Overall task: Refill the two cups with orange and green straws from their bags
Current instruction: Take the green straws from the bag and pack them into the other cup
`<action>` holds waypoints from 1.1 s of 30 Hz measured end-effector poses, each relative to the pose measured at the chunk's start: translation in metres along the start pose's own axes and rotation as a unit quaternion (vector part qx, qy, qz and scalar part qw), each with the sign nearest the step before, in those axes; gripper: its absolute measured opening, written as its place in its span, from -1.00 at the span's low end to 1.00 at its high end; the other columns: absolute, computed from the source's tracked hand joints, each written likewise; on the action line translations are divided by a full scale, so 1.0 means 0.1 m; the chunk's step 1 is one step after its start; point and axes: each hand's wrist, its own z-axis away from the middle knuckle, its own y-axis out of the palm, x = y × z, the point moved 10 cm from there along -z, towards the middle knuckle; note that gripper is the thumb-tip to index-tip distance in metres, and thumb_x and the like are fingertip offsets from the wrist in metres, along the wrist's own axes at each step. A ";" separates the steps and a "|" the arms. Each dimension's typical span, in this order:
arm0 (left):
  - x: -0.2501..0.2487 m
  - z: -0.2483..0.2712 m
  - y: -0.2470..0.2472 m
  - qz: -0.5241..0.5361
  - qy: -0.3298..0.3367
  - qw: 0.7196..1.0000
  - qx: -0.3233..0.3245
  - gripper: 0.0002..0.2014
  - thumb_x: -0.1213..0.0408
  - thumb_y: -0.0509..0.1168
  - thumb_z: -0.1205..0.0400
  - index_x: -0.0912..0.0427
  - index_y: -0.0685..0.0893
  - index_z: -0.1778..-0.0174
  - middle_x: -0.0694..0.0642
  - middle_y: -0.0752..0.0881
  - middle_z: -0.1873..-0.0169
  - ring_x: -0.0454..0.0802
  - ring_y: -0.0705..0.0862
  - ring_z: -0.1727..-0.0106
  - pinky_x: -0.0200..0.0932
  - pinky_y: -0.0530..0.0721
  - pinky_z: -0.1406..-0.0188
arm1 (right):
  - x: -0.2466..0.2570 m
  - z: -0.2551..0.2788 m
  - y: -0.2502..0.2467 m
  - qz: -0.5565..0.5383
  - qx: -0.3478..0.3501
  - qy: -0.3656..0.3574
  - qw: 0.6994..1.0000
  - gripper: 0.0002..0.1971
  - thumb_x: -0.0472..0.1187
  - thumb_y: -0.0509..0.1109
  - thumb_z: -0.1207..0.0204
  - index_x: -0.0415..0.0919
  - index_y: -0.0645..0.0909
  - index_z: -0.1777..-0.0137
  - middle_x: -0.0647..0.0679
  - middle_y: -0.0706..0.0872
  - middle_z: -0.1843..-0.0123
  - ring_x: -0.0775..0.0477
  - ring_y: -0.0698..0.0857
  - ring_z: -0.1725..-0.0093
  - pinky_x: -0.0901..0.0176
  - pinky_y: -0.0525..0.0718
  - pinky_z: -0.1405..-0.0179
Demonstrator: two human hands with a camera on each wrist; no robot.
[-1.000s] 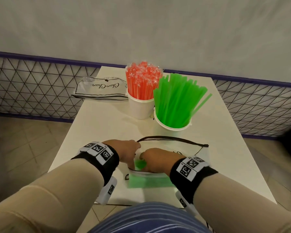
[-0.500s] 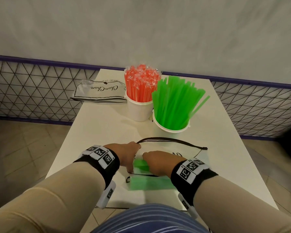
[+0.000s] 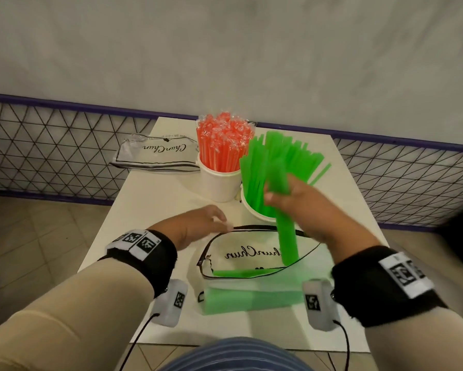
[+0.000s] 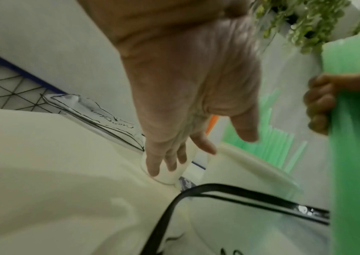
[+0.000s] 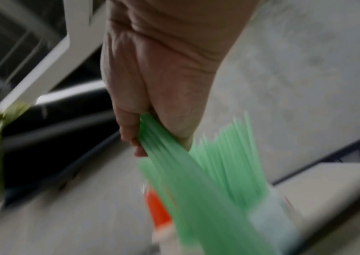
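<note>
My right hand (image 3: pixel 286 194) grips a bundle of green straws (image 3: pixel 285 231), held upright in front of the green-straw cup (image 3: pixel 254 214) and above the open clear bag (image 3: pixel 254 257). Its fingers (image 5: pixel 131 127) curl round the bundle (image 5: pixel 187 172). More green straws (image 3: pixel 251 295) lie in the bag's near end. My left hand (image 3: pixel 211 220) hovers with straight fingers (image 4: pixel 165 158) by the bag's black rim (image 4: pixel 218 188), holding nothing. The cup of orange wrapped straws (image 3: pixel 222 153) stands behind, left of the green cup.
An empty clear bag (image 3: pixel 155 153) lies flat at the table's back left. The white table (image 3: pixel 150 199) ends close on both sides, with a wire mesh fence (image 3: pixel 51 145) and grey wall behind it. My striped shirt is at the near edge.
My right hand has pulled a bundle of green straws out of the bag and lifted it toward the green cup. My left hand let go of the bag and opened beside it.
</note>
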 end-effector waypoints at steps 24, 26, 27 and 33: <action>-0.59 -0.46 0.28 0.218 0.052 0.972 -0.070 -0.47 0.26 0.23 -0.73 -0.03 0.28 -0.62 0.05 0.44 -0.52 0.10 0.49 -0.46 0.07 0.70 -0.23 | -0.69 -0.56 -0.35 0.240 -0.163 0.170 0.942 -0.33 -0.02 0.46 -0.56 -0.39 0.30 -0.50 -0.32 0.54 -0.43 -0.31 0.58 -0.35 0.05 0.54 -0.10; -0.60 -0.44 0.30 0.202 0.052 0.976 -0.064 -0.48 0.25 0.23 -0.73 -0.02 0.28 -0.62 0.07 0.45 -0.53 0.12 0.49 -0.47 0.12 0.68 -0.28 | -0.57 -0.54 -0.45 0.243 -0.201 0.141 0.939 -0.30 -0.07 0.58 -0.44 -0.37 0.34 -0.42 -0.30 0.54 -0.37 -0.31 0.60 -0.30 0.09 0.52 -0.02; -0.59 -0.44 0.30 0.199 0.055 0.976 -0.070 -0.49 0.24 0.22 -0.74 0.00 0.29 -0.62 0.09 0.46 -0.52 0.13 0.50 -0.47 0.10 0.67 -0.28 | -0.53 -0.52 -0.51 0.219 -0.226 0.125 0.941 -0.31 -0.13 0.61 -0.41 -0.37 0.34 -0.39 -0.30 0.55 -0.35 -0.31 0.60 -0.29 0.11 0.49 0.02; -0.60 -0.47 0.26 0.152 0.057 0.983 -0.086 -0.48 0.31 0.21 -0.74 0.10 0.27 -0.63 0.16 0.46 -0.50 0.13 0.52 -0.43 0.00 0.59 -0.36 | -0.60 -0.39 -0.66 0.131 -0.299 0.097 0.940 -0.34 -0.43 0.58 -0.38 -0.31 0.27 -0.36 -0.25 0.53 -0.26 -0.29 0.61 -0.27 0.18 0.45 0.01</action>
